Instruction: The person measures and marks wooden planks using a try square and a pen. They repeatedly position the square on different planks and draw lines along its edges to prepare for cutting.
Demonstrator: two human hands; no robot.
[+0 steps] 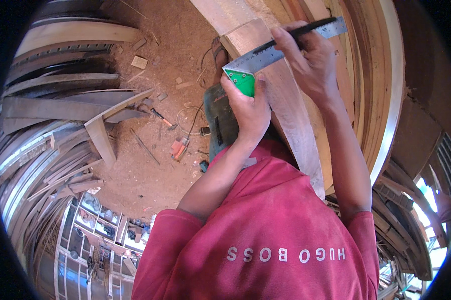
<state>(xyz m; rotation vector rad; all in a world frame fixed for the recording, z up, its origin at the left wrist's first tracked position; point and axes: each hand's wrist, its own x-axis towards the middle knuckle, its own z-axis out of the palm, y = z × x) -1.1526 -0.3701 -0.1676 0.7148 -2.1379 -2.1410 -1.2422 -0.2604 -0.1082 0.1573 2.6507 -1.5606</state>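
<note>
My left hand (pixel 250 112) is closed around the green handle (pixel 245 86) of a try square, thumb and fingers on either side. The square's steel blade (pixel 260 59) lies across a wooden board (pixel 298 120) and reaches out to the upper right. My right hand (pixel 310 62) grips a slim black pen-like marker (pixel 305 30), held slanted over the blade. Its thin end points down left, close to the blade's edge. Whether the tip touches the wood is too small to tell.
Long planks (pixel 370 75) are stacked along the right. More timber (pixel 60 107) is piled at the left. On the dirt floor (pixel 130 185) lie a hammer-like tool (pixel 161 118), an orange-red corded tool (pixel 178 148) and wood scraps (pixel 139 62). A cluttered rack (pixel 103 227) stands at the lower left.
</note>
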